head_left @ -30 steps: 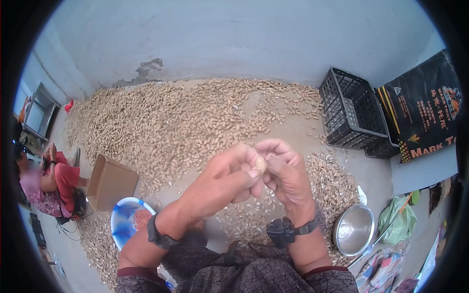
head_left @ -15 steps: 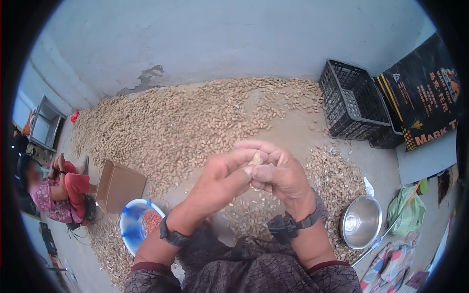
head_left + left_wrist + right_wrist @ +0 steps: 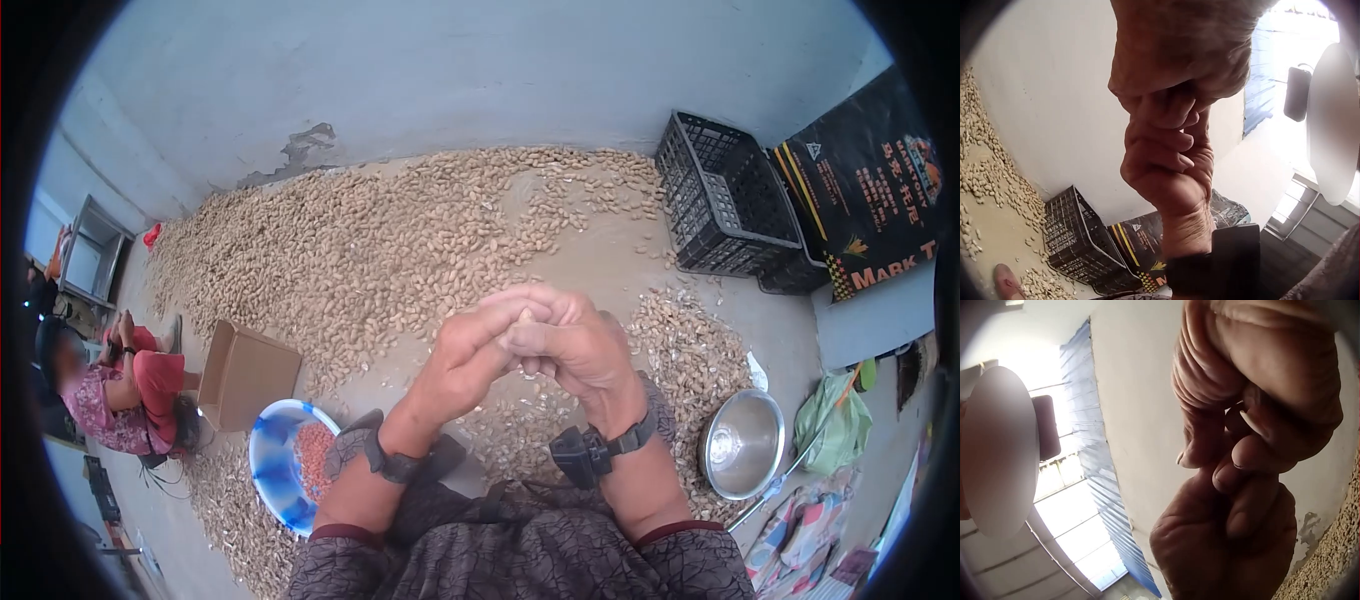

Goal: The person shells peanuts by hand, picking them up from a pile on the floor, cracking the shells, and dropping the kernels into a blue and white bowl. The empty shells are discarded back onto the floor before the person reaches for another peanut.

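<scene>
Both hands meet in front of the body, over the floor. A pale unshelled peanut [image 3: 526, 316] shows as a small tip between the thumbs, mostly hidden by the fingers. My left hand [image 3: 468, 352] pinches it from one side, and my right hand [image 3: 585, 350] pinches it from the other, its thumb pressed across. From below, the left wrist view has the curled fingers of the right hand [image 3: 1169, 169] against those of the left. In the right wrist view the left hand [image 3: 1225, 544] meets the right fingers; the peanut is hidden there.
Peanuts [image 3: 350, 240] spread along the wall, with shells [image 3: 690, 350] heaped nearer. A blue-white basin [image 3: 268, 455] holds reddish kernels [image 3: 315, 460] beside a cardboard box [image 3: 250, 378]. At right are a steel bowl [image 3: 742, 445], black crate [image 3: 725, 205] and green bag [image 3: 833, 425]. A person [image 3: 125, 395] sits left.
The hands have drawn closer together and the fingers have closed over the peanut, so less of it shows. The head view has shifted slightly.
</scene>
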Action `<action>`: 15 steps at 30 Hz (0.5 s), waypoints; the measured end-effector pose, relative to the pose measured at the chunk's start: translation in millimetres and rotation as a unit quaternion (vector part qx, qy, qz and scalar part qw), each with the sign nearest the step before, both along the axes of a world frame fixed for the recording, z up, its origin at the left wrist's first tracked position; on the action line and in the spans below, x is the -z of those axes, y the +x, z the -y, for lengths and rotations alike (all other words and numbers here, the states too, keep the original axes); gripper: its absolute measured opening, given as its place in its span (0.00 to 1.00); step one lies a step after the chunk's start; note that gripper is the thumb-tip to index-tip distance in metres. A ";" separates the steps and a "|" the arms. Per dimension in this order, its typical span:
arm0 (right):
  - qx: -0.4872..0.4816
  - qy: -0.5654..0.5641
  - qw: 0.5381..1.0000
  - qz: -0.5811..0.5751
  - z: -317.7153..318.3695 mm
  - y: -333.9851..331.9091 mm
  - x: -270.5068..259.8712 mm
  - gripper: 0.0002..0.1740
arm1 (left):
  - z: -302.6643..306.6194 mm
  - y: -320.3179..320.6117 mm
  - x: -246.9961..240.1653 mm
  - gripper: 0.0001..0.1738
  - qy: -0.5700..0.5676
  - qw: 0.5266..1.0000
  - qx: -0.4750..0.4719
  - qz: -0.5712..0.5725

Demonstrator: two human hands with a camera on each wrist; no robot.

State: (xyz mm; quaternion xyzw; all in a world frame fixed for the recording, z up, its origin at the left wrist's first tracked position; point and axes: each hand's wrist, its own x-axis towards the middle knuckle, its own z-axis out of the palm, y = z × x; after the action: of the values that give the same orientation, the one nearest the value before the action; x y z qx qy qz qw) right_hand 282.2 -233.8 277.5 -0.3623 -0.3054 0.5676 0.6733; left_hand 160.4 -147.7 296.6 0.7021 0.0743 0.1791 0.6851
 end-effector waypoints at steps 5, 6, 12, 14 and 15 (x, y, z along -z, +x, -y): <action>0.012 -0.016 1.000 0.013 -6.2 -3.4 2.6 0.19 | -6.9 -8.1 12.6 0.14 -0.078 0.996 0.034 0.037; 0.020 -0.015 0.999 0.024 -6.7 -2.8 4.3 0.18 | -6.7 -7.0 13.8 0.14 -0.066 0.996 0.038 0.054; 0.035 -0.010 0.998 0.045 -7.3 -6.3 2.6 0.17 | -5.4 -5.5 20.1 0.16 0.045 0.997 0.007 0.055; 0.044 -0.003 0.997 0.059 -8.0 -7.8 1.4 0.18 | -3.8 -6.6 16.0 0.16 -0.003 0.998 -0.006 0.058; 0.035 -0.009 0.999 0.039 -8.3 -8.1 1.6 0.18 | -1.7 -6.8 14.8 0.17 -0.054 0.997 -0.016 0.059</action>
State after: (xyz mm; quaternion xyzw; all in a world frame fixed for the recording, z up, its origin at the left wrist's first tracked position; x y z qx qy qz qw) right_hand 274.1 -225.5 275.9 -0.4001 -0.3138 0.5321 0.6770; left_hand 153.6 -146.0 281.8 0.6510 0.0545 0.2268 0.7224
